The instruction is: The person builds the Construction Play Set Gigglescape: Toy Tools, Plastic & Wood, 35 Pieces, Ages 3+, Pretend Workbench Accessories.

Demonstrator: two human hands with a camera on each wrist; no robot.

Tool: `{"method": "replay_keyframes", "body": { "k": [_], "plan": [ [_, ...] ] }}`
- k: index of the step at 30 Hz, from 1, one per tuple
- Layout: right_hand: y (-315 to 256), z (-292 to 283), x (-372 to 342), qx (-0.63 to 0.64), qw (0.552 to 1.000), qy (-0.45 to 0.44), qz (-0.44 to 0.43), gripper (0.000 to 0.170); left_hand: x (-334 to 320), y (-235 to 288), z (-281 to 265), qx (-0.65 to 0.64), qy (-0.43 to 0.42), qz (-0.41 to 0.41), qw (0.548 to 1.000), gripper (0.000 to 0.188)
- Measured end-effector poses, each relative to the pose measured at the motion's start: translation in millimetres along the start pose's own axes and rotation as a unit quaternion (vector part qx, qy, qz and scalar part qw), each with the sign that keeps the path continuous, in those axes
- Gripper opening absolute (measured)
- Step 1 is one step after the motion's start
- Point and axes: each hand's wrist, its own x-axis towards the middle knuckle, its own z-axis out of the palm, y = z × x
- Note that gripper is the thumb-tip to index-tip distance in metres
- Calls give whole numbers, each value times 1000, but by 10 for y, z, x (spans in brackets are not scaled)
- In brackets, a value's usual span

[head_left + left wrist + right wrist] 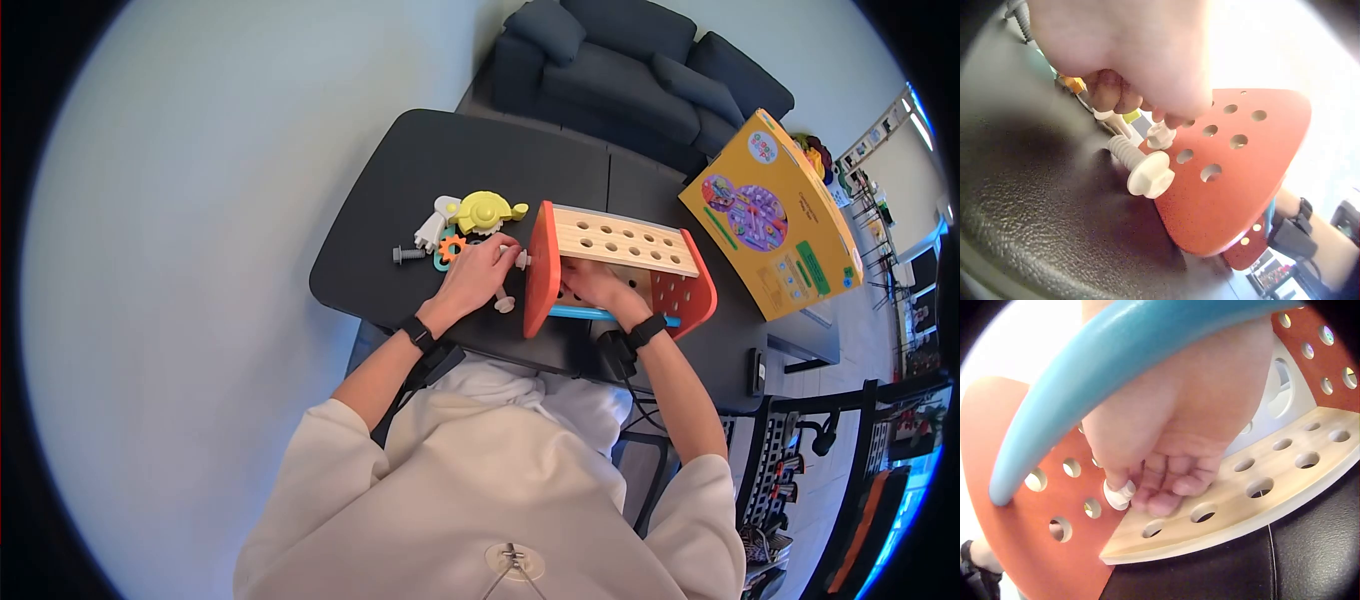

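A red side panel (pixel 543 270) with holes belongs to a toy bench with a light wooden perforated board (pixel 625 240). Outside that panel, my left hand (pixel 472 282) has its fingers curled at a white bolt (pixel 1161 135), whose head shows by the panel; the fingertips' grip is partly hidden. Inside the bench, my right hand (pixel 1172 419) pinches a small white piece (pixel 1119 494) against the panel's inner face, beside the wooden board. A second white bolt (pixel 1147 175) lies on the table near my left hand. The blue bar (pixel 1085 381) crosses in front of my right hand.
On the black table (pixel 380 230), left of the bench, are a grey bolt (pixel 408 255), an orange gear (pixel 452 248), a yellow toy part (pixel 485 212) and a whitish toy tool (pixel 435 225). A yellow box (pixel 770 215) stands at the right, a dark sofa (pixel 620 70) behind.
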Motion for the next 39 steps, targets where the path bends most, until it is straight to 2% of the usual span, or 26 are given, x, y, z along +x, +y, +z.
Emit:
{"method": "replay_keyframes", "body": {
  "k": [5,8,11,14,17,19,23,25,29,31,32,34,38,39],
  "plan": [
    [-3,9,3,-9,1000,-8,23,24,14,-66,7,15,-23,-5,1000,35],
    [-44,8,-20,6,1000,-1,15,24,-17,-33,-66,-29,-41,44,998,35],
    [1,-2,1,0,1000,5,2,25,-11,-30,-39,-26,-37,21,999,32],
    [6,22,7,7,1000,-7,20,25,25,-96,8,-51,8,-15,999,28],
    [-5,5,-1,10,999,-13,38,25,41,-120,8,10,-34,-26,999,27],
    [-50,-13,-14,7,1000,-15,13,25,21,-111,-19,-12,-26,38,999,29],
    [-90,-40,-35,-21,1000,2,8,25,4,-64,-42,27,-63,17,997,31],
    [-153,-57,-22,-18,999,-27,32,24,2,-17,-1,-10,5,-11,1000,30],
    [-313,-116,-90,-12,997,-32,75,23,33,-41,30,83,-5,-17,996,30],
    [-162,-40,-39,-8,999,-6,53,23,40,-59,34,80,-7,2,997,31],
    [-91,-20,-23,-14,1000,2,14,24,40,-64,14,81,-7,3,997,31],
    [-18,-17,8,-5,1000,-6,19,24,3,-35,-45,66,-19,51,996,33],
    [-81,-41,-3,-12,998,-28,50,25,-34,103,-74,66,-41,10,997,31],
    [-88,-39,-10,-12,998,-27,49,25,-11,62,-35,54,-16,6,998,28]
  ]
}}
